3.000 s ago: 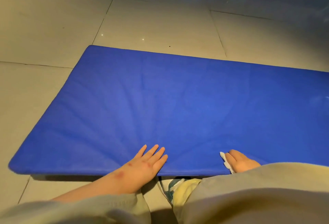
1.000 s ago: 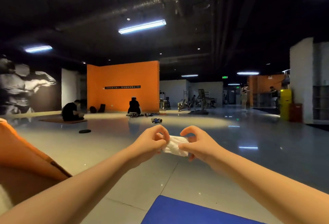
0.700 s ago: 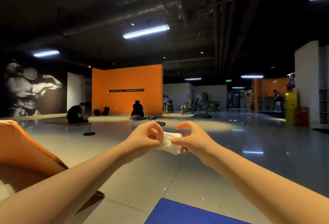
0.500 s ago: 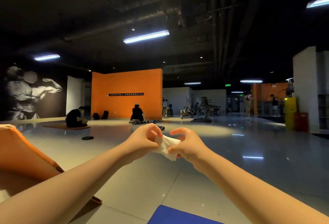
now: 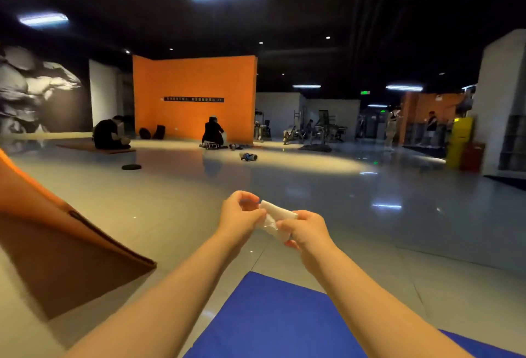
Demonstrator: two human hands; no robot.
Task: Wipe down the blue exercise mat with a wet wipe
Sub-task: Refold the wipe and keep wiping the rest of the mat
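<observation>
Here, my left hand (image 5: 240,215) and right hand (image 5: 306,229) both pinch the crumpled white wet wipe (image 5: 277,212) between them. The blue mat (image 5: 273,315) lies near, below my forearms, cut off at the bottom edge. The far orange wall (image 5: 196,78) carries a dark lettered strip (image 5: 194,99), too blurred to read.

1. Three seconds ago the left hand (image 5: 239,217) lay flat on the blue padded exercise mat (image 5: 284,315) and the right hand (image 5: 307,231) held the white wet wipe (image 5: 277,214) at the mat's near edge. Now both hands are off the mat and pinch the wipe between them in the air.
2. Over the last second the wipe has gone from a level wad to a slanting strip, with the right hand now lower than the left.
3. The view has dipped, so more of the blue mat and of the orange-brown slanting panel (image 5: 57,243) shows.
</observation>
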